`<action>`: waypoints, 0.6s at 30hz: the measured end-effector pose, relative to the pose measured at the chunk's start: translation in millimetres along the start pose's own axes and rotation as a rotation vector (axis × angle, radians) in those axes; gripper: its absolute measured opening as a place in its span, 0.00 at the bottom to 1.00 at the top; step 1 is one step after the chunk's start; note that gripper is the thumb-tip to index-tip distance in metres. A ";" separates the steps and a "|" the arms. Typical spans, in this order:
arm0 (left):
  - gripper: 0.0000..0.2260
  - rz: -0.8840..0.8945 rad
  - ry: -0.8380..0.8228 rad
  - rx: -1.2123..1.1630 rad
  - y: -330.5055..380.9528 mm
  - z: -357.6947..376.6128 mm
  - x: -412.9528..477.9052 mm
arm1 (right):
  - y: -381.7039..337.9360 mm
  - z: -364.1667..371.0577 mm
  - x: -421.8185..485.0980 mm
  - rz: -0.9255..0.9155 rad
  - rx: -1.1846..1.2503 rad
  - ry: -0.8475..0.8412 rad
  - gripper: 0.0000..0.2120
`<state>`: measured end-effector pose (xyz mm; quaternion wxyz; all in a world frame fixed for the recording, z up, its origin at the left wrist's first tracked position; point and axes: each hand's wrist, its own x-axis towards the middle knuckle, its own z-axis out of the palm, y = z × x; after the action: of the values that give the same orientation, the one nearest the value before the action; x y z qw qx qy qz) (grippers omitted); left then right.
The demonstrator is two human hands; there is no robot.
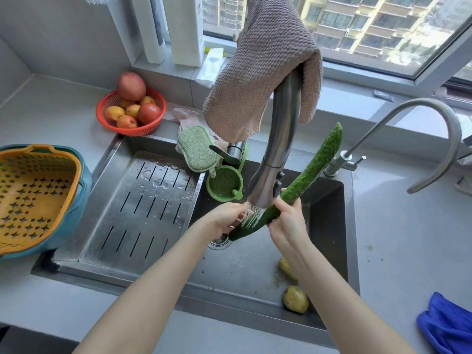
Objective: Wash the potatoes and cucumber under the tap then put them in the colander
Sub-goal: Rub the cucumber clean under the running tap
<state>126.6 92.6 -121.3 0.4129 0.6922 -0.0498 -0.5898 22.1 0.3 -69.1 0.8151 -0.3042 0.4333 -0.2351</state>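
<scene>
Centre frame, right hand (286, 222) fingers grasp cucumber (314, 169); left hand (222, 217) fingers blurred by spray (251, 216), grip indeterminate; forearm (321, 279) half-hides one potato (283, 266).

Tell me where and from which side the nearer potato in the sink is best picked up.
Probably across its middle, from straight above: the nearer potato lies loose on the sink floor, top uncovered, and its rounded sides offer opposing grip surfaces.

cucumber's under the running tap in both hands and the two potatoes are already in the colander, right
Not quite: the head view shows both potatoes lying in the sink, not the colander. The rest is right.
</scene>
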 end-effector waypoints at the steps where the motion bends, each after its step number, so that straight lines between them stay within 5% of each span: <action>1: 0.10 0.005 0.009 0.003 -0.2 1.6 0.1 | -2.6 0.0 0.3 -0.005 -0.015 -0.010 0.11; 7: 0.18 0.106 -0.040 0.048 -11.9 11.2 9.6 | -16.1 -5.9 -1.3 0.058 0.056 -0.042 0.13; 12: 0.14 0.223 -0.032 -0.047 4.2 21.2 -11.7 | -5.9 -8.5 -6.7 0.212 0.231 -0.089 0.16; 18: 0.22 0.349 0.135 0.399 -3.6 33.1 -46.6 | -11.1 -5.3 -8.4 0.197 0.266 0.029 0.13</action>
<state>82.8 103.9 -86.2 0.3661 0.7785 -0.2562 -0.4408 11.9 -3.6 -58.9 0.8609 -0.1465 0.4377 -0.2138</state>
